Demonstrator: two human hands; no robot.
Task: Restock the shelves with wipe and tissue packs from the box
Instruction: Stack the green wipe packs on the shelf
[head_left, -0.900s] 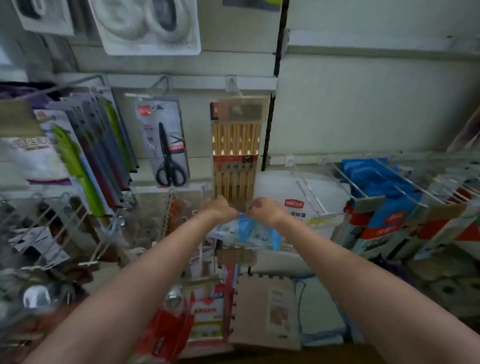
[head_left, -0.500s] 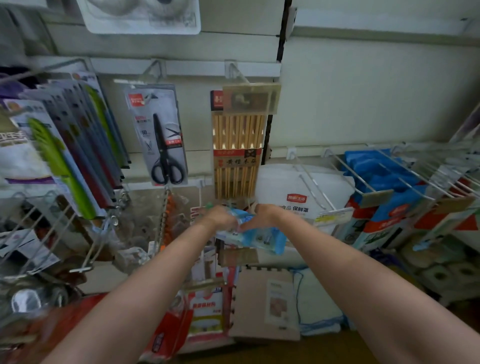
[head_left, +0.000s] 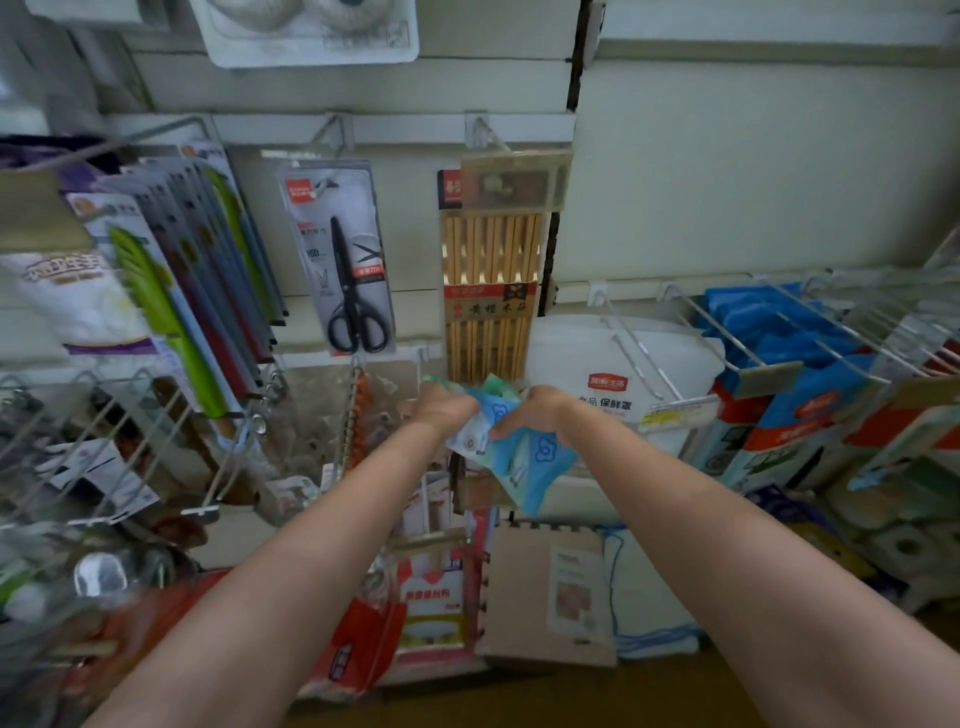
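Both my arms reach forward to the hook wall. My left hand (head_left: 441, 408) and my right hand (head_left: 535, 410) together grip a bunch of blue, white and green wipe packs (head_left: 514, 452) by the upper edge. The packs hang down and to the right from my fingers, just below a hanging pack of wooden chopsticks (head_left: 488, 291). The peg under the packs is hidden by my hands. The box is not in view.
Packaged scissors (head_left: 348, 260) hang left of the chopsticks, knives and peelers (head_left: 182, 291) further left. A white cling-cover pack (head_left: 613, 384) and wire pegs with blue and red packs (head_left: 779, 364) are on the right. Brown mats (head_left: 550, 592) and red packs (head_left: 426, 597) hang below.
The hands stayed at the same spot on the wall. The wipe packs now hang lower and fan out more to the right, with a green pack showing above my fingers.
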